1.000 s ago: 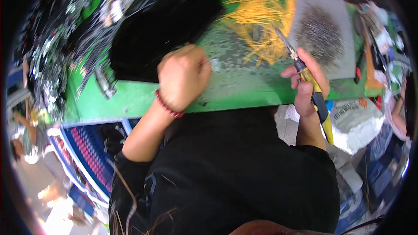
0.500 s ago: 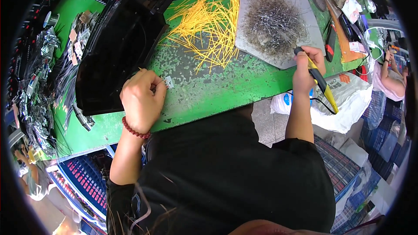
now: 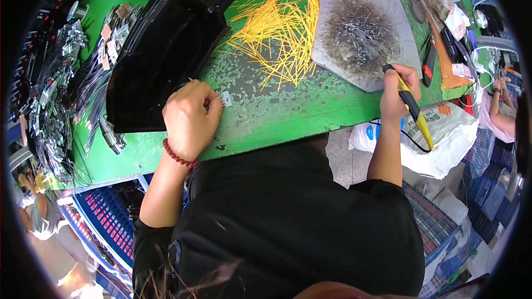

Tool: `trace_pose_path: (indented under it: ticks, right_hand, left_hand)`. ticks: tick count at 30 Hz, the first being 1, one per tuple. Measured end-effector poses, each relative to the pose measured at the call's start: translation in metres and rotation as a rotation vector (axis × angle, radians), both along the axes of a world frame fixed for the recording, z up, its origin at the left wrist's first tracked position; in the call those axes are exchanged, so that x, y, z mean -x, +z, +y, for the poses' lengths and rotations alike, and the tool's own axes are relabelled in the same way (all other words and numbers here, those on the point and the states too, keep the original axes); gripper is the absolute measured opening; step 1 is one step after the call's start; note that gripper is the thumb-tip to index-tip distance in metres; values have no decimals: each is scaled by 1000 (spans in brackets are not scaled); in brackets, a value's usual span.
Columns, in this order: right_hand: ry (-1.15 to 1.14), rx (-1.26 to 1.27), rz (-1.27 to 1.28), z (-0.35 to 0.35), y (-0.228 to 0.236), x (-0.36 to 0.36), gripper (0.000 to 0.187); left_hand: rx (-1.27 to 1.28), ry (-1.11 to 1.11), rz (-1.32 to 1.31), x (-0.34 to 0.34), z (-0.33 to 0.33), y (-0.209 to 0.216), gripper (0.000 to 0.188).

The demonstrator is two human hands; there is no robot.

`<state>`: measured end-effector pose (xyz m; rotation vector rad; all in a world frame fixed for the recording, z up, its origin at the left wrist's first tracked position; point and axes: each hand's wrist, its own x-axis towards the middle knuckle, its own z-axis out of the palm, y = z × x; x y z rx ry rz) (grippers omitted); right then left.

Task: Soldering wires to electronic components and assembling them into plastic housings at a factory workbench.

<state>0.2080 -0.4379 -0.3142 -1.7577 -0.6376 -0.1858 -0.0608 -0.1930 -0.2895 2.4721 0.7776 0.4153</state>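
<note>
My right hand grips a yellow and black soldering iron like a pen. Its dark front end reaches over the near right part of a grey slab, by a dark, spattered patch with thin, shiny strands. My left hand is closed and rests on the green bench beside the black plastic housing. A small whitish piece, perhaps a circuit board, shows right by its fingertips. What the left fingers pinch is hidden. A yellowish tip shows just above the knuckles.
Many loose yellow wires lie between housing and slab. Bundles of black wires with small boards cover the left side, near a solder spool. Tools lie at the right. Blue crates stand below the bench.
The whole scene sits a little further right in the picture. Both hands keep nearly the same place over the bench, with the soldering iron still by the slab's near right part.
</note>
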Motion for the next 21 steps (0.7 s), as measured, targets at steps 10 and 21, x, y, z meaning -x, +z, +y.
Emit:
trace_pose_path:
  ticks: [10, 21]
  right_hand:
    - [-14, -14, -56, 2, 0, 9, 11]
    - [702, -49, 177, 93, -5, 124, 19]
  left_hand:
    - [-97, -17, -72, 2, 4, -9, 9]
    - [-125, -34, -112, 4, 6, -12, 10]
